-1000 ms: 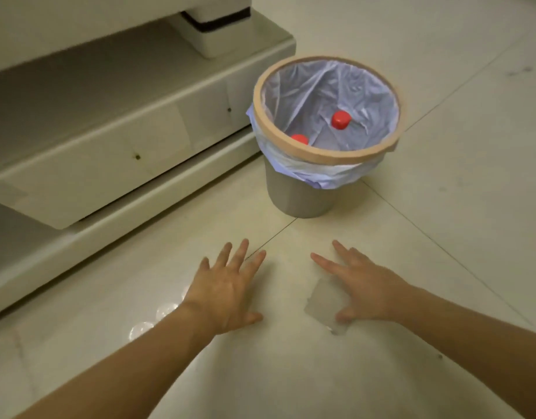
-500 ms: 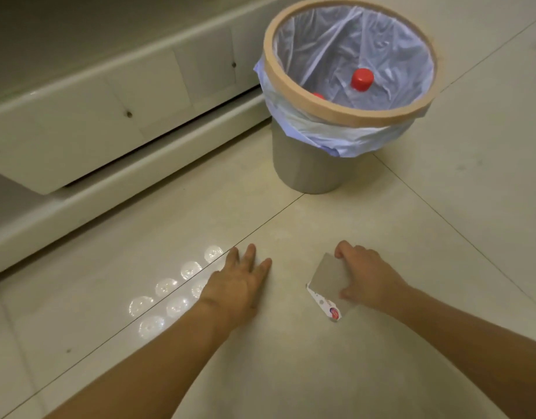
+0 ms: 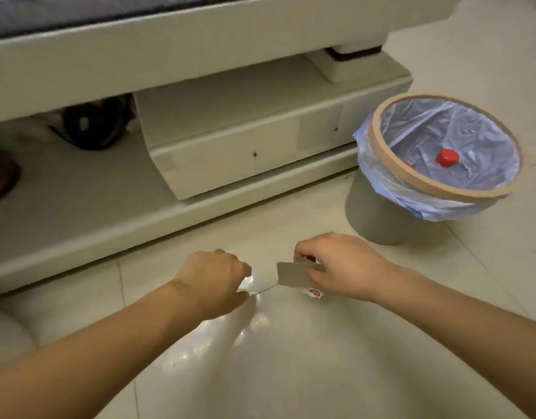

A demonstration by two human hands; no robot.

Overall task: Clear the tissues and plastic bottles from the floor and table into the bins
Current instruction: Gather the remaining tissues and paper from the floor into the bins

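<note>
Pinching a flat grey packet by its right edge just above the floor, the right hand grips it while the left hand hovers beside, loosely curled and empty.

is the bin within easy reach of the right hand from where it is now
Probably yes: the bin stands just ahead and to the right of the right hand, which holds a small packet, with bare floor between them.

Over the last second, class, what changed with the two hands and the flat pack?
The right hand curled round the flat pack and lifted it off the floor. The left hand went from flat to loosely curled. The bin kept its red-capped bottle.
</note>
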